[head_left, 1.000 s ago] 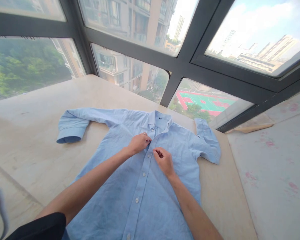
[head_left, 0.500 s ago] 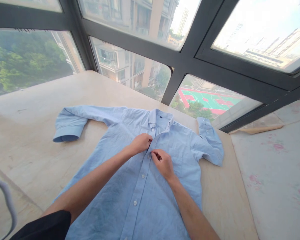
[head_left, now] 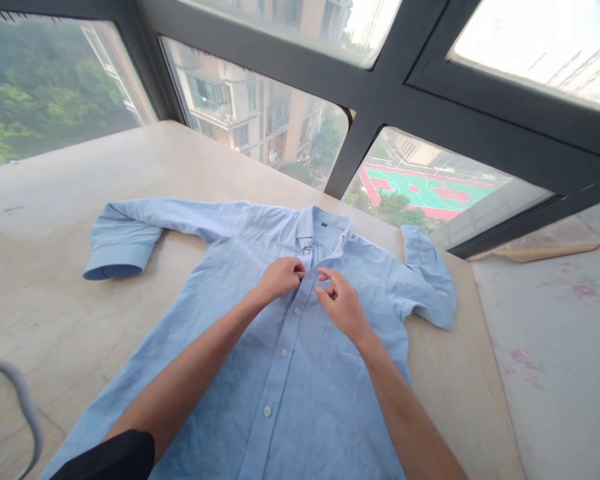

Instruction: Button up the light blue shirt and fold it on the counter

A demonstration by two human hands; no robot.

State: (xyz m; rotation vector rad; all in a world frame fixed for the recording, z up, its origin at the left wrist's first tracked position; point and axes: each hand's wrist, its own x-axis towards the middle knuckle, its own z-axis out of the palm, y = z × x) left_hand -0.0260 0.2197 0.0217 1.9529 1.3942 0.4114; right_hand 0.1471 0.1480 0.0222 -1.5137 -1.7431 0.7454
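Note:
A light blue button-up shirt (head_left: 245,387) lies face up, its collar (head_left: 307,227) toward the windows and its sleeves spread to both sides. My left hand (head_left: 283,277) pinches the edge of the front opening below the collar. Just to the right, my right hand (head_left: 343,300) is over the other front panel, thumb and fingers apart with nothing between them. Down the placket run several white buttons, one (head_left: 285,352) below my hands and another (head_left: 267,412) lower. The upper part of the placket gapes open near the collar.
The shirt rests on a pale wooden surface (head_left: 35,220). Dark window frames (head_left: 280,50) rise along the far edge. A grey curved cable or tube (head_left: 23,393) is at the lower left, and flowered wall covering (head_left: 555,347) borders the right side.
My right hand has lifted off the placket and moved slightly up and right, its fingers parting. My left hand keeps its pinch at the shirt edge. The view has tilted down somewhat.

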